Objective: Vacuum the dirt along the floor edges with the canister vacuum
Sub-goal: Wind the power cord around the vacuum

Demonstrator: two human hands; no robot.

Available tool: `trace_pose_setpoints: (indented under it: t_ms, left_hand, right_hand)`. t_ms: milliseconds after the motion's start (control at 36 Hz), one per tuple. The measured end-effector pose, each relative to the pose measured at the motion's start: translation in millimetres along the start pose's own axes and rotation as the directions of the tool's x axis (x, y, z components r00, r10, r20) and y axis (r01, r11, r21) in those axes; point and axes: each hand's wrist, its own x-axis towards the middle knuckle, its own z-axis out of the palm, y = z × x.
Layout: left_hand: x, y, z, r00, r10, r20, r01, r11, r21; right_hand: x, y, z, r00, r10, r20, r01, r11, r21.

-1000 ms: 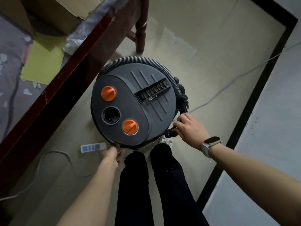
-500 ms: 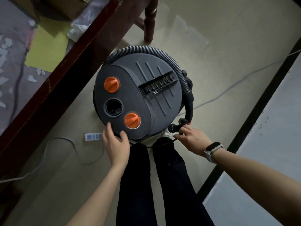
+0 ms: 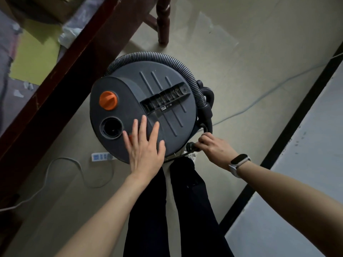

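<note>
The round grey plastic vacuum (image 3: 148, 108) lies under the left hand (image 3: 145, 151), whose straight, spread fingers rest flat on its lid. Just beside it, the right hand (image 3: 216, 148) grips the ribbed hose (image 3: 193, 84) end.

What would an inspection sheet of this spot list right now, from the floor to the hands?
Surface: beige floor, black edge strip.
Job's things: grey canister vacuum, ribbed hose wrapped round it.
Clutter: yellow paper under the glass tabletop.
Hands: left hand flat on the lid, covering one orange knob; right hand grips a black fitting.
Cables: power strip, white cord, thin grey wire.
Surroundings: dark wooden table, pale wall.
</note>
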Motion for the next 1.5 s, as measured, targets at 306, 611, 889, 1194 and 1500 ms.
trace_pose_setpoints:
  t_ms: [306, 611, 889, 1194, 1500]
  left_hand:
    - [0.2, 10.4, 9.1, 1.000, -0.001, -0.026, 0.005, 0.993, 0.122]
    - [10.3, 44.6, 17.9, 0.993, 0.115, 0.030, -0.119, 0.966, 0.229]
    - [16.8, 41.3, 21.2, 0.992, 0.125, 0.031, -0.127, 0.921, 0.369]
    - [12.0, 31.0, 17.0, 0.990, 0.137, -0.036, -0.119, 0.943, 0.312]
    - [5.4, 26.2, 11.6, 0.993, 0.089, -0.075, -0.073, 0.979, 0.190]
  right_hand:
    - [14.7, 43.6, -42.4, 0.994, -0.089, -0.068, 0.091, 0.995, 0.037]
    - [30.0, 65.1, -61.5, 0.998, 0.014, -0.064, -0.016, 1.000, -0.021]
    - [76.7, 58.9, -19.9, 0.851, 0.502, 0.154, -0.521, 0.844, 0.126]
    - [55.8, 54.9, -5.1, 0.769, 0.496, 0.403, -0.583, 0.803, 0.125]
    - [60.6, 54.9, -17.0, 0.710, 0.560, 0.427, -0.694, 0.657, 0.293]
